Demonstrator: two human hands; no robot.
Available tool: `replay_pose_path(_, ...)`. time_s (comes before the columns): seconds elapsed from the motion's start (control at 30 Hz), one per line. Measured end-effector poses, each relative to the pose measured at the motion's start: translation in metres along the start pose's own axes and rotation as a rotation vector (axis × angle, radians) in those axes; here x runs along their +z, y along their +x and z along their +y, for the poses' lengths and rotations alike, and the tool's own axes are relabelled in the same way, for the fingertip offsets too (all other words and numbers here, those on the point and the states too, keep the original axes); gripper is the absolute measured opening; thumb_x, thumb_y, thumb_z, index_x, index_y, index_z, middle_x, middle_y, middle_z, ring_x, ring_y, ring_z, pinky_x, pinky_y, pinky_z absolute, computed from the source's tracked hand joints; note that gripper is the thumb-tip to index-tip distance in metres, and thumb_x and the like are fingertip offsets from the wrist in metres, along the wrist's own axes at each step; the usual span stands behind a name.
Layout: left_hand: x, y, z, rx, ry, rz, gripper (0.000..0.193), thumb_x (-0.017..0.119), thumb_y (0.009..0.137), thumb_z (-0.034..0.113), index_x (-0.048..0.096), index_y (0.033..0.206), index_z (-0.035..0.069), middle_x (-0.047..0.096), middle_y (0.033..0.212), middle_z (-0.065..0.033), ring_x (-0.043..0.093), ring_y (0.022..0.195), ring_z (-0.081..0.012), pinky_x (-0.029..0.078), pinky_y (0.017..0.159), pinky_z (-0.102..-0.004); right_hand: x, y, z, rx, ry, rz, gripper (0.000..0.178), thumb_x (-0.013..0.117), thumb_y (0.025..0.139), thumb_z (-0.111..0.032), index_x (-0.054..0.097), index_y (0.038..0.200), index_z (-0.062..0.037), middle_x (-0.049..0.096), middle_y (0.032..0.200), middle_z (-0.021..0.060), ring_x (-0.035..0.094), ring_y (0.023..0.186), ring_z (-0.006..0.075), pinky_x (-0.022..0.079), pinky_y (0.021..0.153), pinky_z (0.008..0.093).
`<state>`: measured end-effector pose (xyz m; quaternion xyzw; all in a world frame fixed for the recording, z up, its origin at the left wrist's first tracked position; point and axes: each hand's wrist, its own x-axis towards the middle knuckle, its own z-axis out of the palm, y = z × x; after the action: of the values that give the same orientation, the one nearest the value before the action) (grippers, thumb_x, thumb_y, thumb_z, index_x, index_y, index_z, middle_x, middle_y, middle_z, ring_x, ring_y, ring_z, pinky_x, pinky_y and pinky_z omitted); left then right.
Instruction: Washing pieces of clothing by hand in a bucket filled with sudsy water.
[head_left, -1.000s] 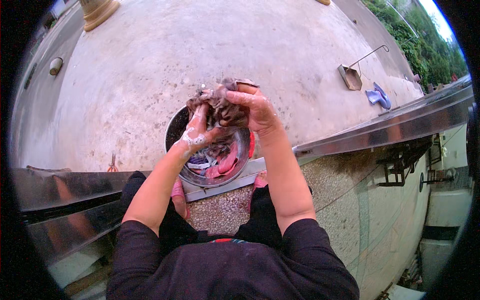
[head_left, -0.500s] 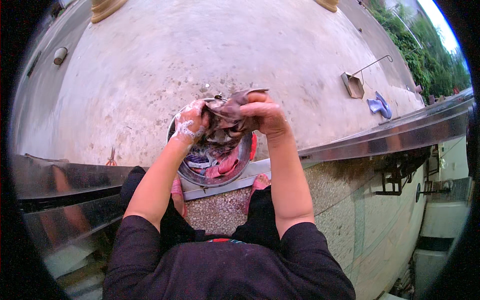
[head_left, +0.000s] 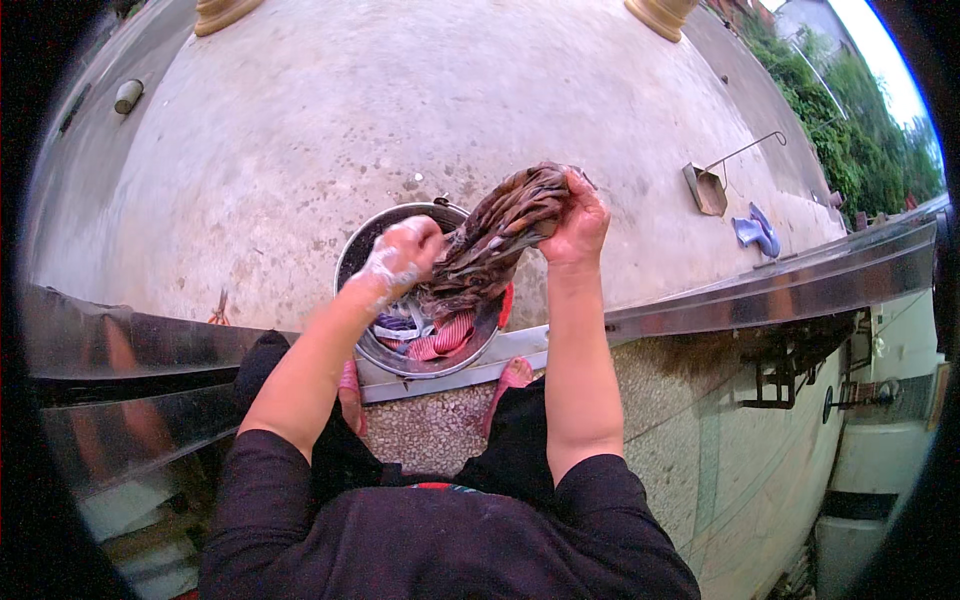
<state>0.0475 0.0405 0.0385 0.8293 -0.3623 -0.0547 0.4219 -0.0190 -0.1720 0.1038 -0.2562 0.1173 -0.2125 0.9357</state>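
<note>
A wet brown garment [head_left: 505,235], wrinkled and bunched into folds, stretches between my two hands over a round metal bucket [head_left: 350,237]. My right hand [head_left: 580,222] is closed round its upper end, beyond the bucket's right rim. On the other side my left hand [head_left: 405,252], white with suds on its back and wrist, is curled into a fist at the garment's left edge; its fingertips are hidden. Below the garment, in the bucket, lie a pink-and-red striped cloth [head_left: 452,335] and a purple-and-white cloth [head_left: 398,324].
My feet in pink slippers [head_left: 510,380] stand by a metal door sill [head_left: 405,386]. A long-handled dustpan [head_left: 706,190] and a blue cloth or shoe-like item [head_left: 757,232] lie on the concrete to the right. A small pot [head_left: 128,96] lies far left, with column bases [head_left: 660,18] at the back.
My right hand has moved right and turned, drawing the brown garment out into a longer bunch. My left hand has shifted slightly right and down, staying over the bucket.
</note>
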Motion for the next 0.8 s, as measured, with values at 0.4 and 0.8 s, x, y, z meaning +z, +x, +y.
replay_pose_path(0.4,0.022,-0.004,0.022,-0.011,0.142,-0.024,0.051,0.057,0.075,0.028,0.039,0.115,0.001,0.05,0.107,-0.0236,0.053,0.094,-0.0374,0.045,0.076,-0.0427,0.039,-0.03,0.011,0.074,-0.127,-0.237,0.031,0.052,0.076,-0.014,0.053,0.099,0.0053,0.059,0.092,0.0152,0.058,0.084,0.025,0.046,0.079,0.0345)
replay_pose_path(0.8,0.042,0.014,0.064,-0.119,0.141,-0.258,0.042,0.059,0.072,0.027,0.045,0.106,0.006,0.056,0.096,-0.0217,0.055,0.086,-0.0382,0.045,0.072,-0.0442,-0.015,-0.016,-0.007,-0.213,-0.439,-0.28,0.028,0.047,0.079,-0.015,0.057,0.097,0.0036,0.061,0.088,0.0118,0.059,0.083,0.0217,0.048,0.078,0.0355)
